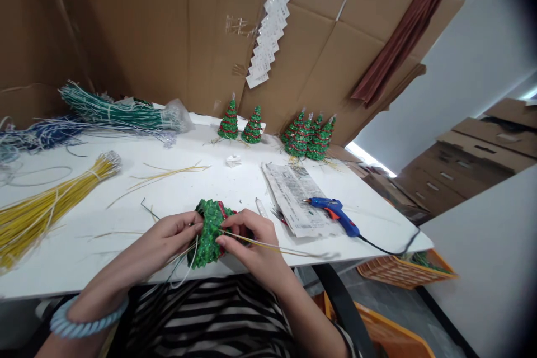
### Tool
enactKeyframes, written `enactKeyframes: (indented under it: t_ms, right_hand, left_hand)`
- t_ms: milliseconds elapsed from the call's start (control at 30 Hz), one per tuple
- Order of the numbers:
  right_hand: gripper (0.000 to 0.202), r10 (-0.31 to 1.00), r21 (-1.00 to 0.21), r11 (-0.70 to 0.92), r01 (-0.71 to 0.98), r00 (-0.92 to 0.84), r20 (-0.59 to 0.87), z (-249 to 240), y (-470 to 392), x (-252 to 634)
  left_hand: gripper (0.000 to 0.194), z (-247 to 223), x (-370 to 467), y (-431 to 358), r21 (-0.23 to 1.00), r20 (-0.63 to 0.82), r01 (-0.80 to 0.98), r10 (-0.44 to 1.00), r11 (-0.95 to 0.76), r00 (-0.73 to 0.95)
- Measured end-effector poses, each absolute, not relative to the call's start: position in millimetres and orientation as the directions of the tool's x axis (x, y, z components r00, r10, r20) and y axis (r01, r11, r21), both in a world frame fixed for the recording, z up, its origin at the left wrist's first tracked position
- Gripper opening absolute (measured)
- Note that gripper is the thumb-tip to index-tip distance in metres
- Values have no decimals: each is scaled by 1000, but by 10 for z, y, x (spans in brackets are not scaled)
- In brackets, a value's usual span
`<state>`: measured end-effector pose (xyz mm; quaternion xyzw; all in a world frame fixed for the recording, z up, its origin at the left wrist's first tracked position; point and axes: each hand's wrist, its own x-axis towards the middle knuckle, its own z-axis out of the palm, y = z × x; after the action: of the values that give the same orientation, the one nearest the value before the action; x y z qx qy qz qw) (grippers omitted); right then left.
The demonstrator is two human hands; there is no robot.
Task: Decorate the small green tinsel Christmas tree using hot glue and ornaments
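A small green Christmas tree [211, 238] with red trim lies tipped between my hands at the table's front edge. My left hand [178, 233] is closed on its left side, fingertips at the base rim. Several thin wires trail from that side below the hand. My right hand [251, 238] pinches thin yellow and white wires [272, 246] against the tree's surface, and their free ends stretch off to the right. The tree's tip is hidden behind my right hand.
On the white table [168, 151] lie a blue glue gun [335, 212] on newspaper [297, 196], bundled yellow wires [59, 201] and bundled green wires [117, 112]. Finished-looking trees [304, 137] stand at the back. Orange crates [403, 271] sit below, right. Cardboard [146, 28] walls the back.
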<state>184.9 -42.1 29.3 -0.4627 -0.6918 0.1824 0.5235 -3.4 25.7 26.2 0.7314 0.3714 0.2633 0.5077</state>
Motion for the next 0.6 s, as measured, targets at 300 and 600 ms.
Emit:
enactKeyframes:
  t_ms: [300, 600]
  right_hand:
    - [12, 805, -680, 544, 492, -74, 589, 276, -427, 1870]
    - [15, 819, -689, 516, 509, -58, 570, 267, -432, 1869]
  left_hand:
    - [46, 303, -231, 250, 885, -19, 422, 889, -198, 457]
    - [34, 311, -749, 373, 661, 179, 729, 981, -176, 74]
